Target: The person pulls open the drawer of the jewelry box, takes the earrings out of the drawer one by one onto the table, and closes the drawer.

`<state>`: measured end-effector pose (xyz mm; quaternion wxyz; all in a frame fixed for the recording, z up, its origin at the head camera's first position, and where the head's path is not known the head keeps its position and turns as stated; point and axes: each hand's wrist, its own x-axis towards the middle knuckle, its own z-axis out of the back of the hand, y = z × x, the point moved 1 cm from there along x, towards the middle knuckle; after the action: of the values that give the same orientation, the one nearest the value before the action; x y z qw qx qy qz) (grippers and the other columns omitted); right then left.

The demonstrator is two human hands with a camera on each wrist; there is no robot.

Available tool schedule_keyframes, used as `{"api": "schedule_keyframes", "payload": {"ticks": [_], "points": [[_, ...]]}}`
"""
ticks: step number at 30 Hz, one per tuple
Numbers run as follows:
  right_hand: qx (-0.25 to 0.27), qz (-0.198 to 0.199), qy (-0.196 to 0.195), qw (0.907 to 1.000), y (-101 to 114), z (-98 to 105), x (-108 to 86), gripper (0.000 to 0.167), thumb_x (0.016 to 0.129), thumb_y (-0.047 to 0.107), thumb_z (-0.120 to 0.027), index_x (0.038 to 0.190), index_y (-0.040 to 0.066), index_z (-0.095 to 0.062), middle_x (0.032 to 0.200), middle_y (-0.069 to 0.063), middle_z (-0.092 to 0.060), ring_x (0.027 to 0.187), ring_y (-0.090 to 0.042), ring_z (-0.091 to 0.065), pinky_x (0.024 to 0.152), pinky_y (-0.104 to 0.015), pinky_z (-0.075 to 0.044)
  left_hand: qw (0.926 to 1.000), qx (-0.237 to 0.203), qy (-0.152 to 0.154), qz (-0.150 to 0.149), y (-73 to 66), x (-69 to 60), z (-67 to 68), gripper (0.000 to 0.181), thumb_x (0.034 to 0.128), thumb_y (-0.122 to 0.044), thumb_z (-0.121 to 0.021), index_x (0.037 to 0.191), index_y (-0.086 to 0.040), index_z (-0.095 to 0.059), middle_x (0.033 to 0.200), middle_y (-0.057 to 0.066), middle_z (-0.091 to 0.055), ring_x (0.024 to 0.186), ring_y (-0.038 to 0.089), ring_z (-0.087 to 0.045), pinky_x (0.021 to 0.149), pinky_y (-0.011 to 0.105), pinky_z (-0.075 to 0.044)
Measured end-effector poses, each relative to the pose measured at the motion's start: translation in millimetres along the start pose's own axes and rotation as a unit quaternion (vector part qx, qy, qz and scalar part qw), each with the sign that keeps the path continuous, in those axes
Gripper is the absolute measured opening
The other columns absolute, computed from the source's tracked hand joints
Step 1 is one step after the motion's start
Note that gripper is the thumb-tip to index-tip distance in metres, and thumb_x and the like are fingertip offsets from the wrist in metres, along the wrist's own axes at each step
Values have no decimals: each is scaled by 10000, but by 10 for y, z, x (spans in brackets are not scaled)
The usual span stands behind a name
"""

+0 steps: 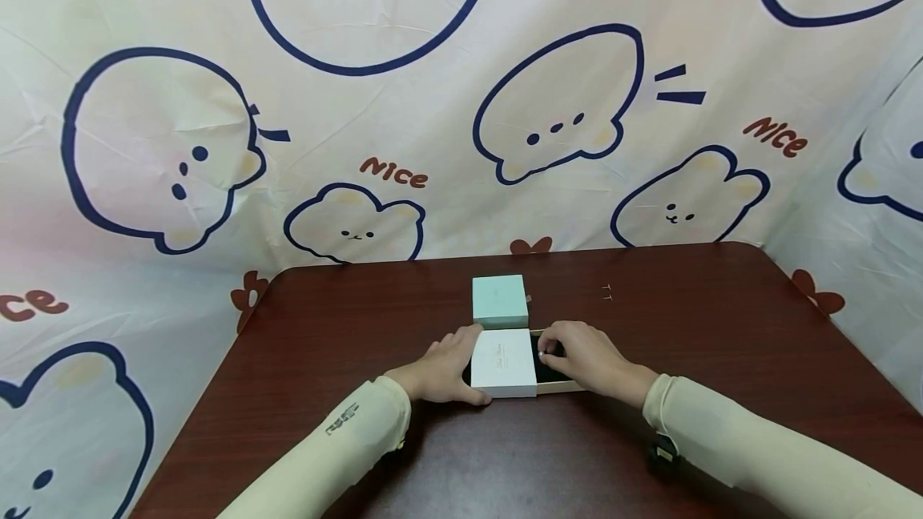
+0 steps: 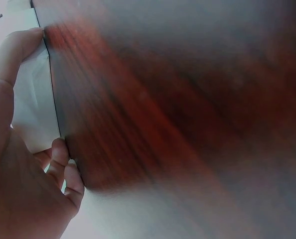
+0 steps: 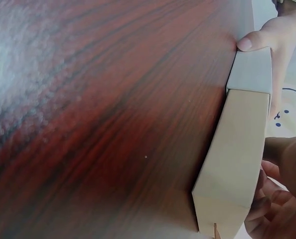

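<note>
Head view: the white box (image 1: 503,360) lies on the surface (image 1: 461,463), drawer (image 1: 558,387) out rightward. The left hand (image 1: 443,367) grips the box's left end; the right hand (image 1: 586,355) curls over the drawer, anything pinched unclear. Should the left grip slacken, a nudge could skid the white box into the green box (image 1: 500,299) just behind.

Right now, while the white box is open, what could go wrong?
The drawer sticks out of the white box, so the right hand could bump it and perhaps spill what's inside. The two tiny T-shaped pieces lie loose on the table; a sleeve might sweep them away, and they'd be hard to find.
</note>
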<state>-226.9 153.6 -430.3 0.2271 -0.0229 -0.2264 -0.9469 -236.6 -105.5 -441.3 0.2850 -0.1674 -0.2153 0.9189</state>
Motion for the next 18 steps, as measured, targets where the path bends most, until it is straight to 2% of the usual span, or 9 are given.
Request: {"api": "schedule_keyframes", "payload": {"ticks": [18], "points": [[129, -99, -182, 9997, 14, 69, -10, 46, 892, 168, -772, 906, 186, -732, 838, 85, -651, 764, -56, -564, 624, -246, -460, 10000, -5, 9, 23, -2, 0, 6, 1120, 824, -486, -788, 1620, -73, -117, 1670, 140, -215, 1520, 361, -255, 1192, 594, -244]]}}
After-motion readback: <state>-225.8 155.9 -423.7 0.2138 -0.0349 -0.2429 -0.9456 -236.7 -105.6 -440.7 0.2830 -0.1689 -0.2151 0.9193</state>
